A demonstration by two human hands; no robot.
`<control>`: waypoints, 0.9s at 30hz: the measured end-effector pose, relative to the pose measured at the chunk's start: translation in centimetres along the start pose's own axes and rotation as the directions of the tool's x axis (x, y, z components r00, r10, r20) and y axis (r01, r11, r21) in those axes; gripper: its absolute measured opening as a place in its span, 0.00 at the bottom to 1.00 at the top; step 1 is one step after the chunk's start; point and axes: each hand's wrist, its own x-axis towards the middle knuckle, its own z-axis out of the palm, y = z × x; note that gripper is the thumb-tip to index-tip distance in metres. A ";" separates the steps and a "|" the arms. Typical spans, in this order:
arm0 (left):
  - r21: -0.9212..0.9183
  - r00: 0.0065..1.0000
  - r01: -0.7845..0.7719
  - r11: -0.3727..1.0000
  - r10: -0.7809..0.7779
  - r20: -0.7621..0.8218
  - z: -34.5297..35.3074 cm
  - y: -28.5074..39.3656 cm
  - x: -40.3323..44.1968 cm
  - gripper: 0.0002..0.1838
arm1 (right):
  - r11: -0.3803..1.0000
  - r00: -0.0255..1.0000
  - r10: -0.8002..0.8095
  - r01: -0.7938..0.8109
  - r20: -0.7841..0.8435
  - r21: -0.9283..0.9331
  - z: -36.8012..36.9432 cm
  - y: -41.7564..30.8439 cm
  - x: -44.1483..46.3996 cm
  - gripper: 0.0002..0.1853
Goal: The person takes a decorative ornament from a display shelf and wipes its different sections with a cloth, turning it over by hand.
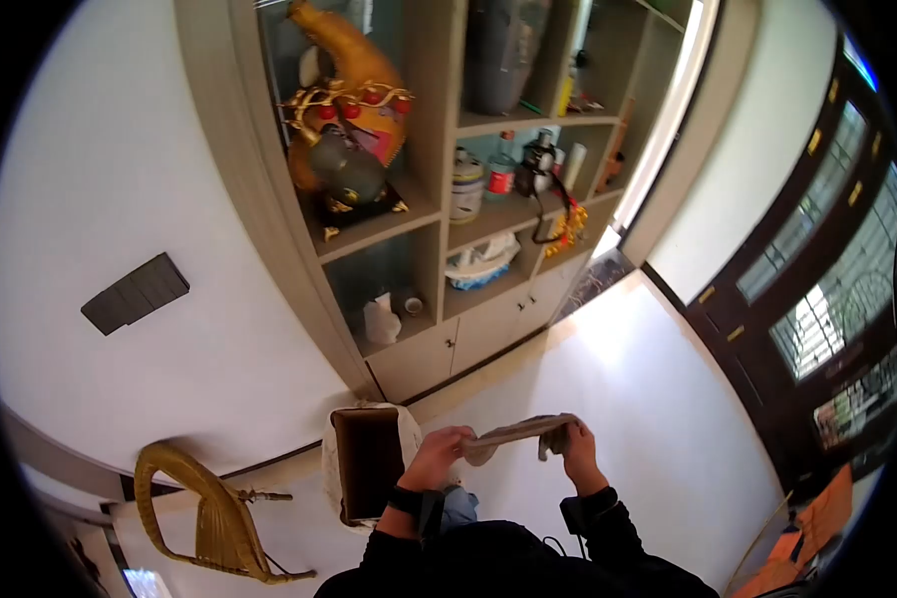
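A grey-brown piece of cloth [516, 433] is stretched between my two hands above the pale floor. My left hand [439, 456] pinches its left end, and my right hand [579, 450] grips the right end, where a short fold hangs down. Whether it is a sock or a rag cannot be made out. Left of my left hand stands an open cardboard box [344, 463] with white material around its rim. Some light-blue fabric [459, 506] shows beside my left forearm, partly hidden by it.
A wicker chair [209, 533] stands at the left. Ahead, a shelf cabinet [437, 259] holds a gourd ornament [354, 60], bottles and a basin [481, 264]. A dark door [767, 289] is at the right, with something orange [812, 523] near the lower right corner.
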 end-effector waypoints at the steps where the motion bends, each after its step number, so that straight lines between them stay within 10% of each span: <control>1: 0.048 0.999 -0.035 0.998 0.035 0.010 0.3 1.7 1.5 0.11 | 1.000 0.997 -0.020 0.021 0.069 -0.014 0.6 -0.9 2.4 0.12; 5: 0.039 0.995 -0.098 0.994 0.097 0.012 0.0 5.3 6.1 0.10 | 0.987 0.966 -0.112 0.136 0.234 -0.087 6.8 -5.5 8.0 0.16; 7: 0.048 0.992 -0.123 0.991 0.124 -0.010 0.7 6.6 7.5 0.10 | 0.937 0.921 0.030 -0.162 0.388 0.311 10.0 -6.6 9.9 0.23; 10: -0.092 0.991 -0.123 0.988 0.127 0.033 1.7 7.7 9.6 0.10 | 0.904 0.840 0.120 -0.312 0.529 0.292 12.2 -5.1 13.6 0.33; 15: -0.106 0.995 -0.076 0.991 0.068 -0.078 3.4 8.7 12.9 0.10 | 0.736 0.564 0.354 -0.660 0.746 0.150 16.0 -3.1 17.3 0.41; 16: -0.057 0.990 -0.096 0.994 0.090 -0.111 4.2 9.2 13.7 0.10 | 0.445 0.239 0.088 -0.878 0.967 0.177 16.4 -1.7 18.7 0.41; 19: 0.001 0.977 -0.162 0.987 0.160 -0.138 5.5 10.8 16.5 0.10 | 0.555 0.265 0.407 -0.832 0.874 -0.006 14.1 -0.1 23.0 0.34; 20: 0.048 0.969 -0.197 0.979 0.202 -0.142 5.9 11.4 17.4 0.10 | 0.789 0.352 0.394 -0.604 0.849 -0.115 14.4 0.8 24.3 0.30; 23: 0.032 0.956 -0.271 0.962 0.273 -0.103 7.8 13.0 20.3 0.10 | 0.878 0.363 0.394 -0.422 0.845 -0.228 14.7 -0.3 28.0 0.24; 24: 0.152 0.950 -0.295 0.943 0.307 -0.063 8.6 13.7 21.2 0.09 | 0.932 0.305 0.211 0.222 0.929 -0.285 15.9 -2.8 28.5 0.27; 27: 0.274 0.946 -0.305 0.912 0.324 -0.026 10.7 15.3 23.1 0.08 | 0.955 0.214 0.233 -0.232 0.948 -0.183 20.4 -7.4 28.0 0.26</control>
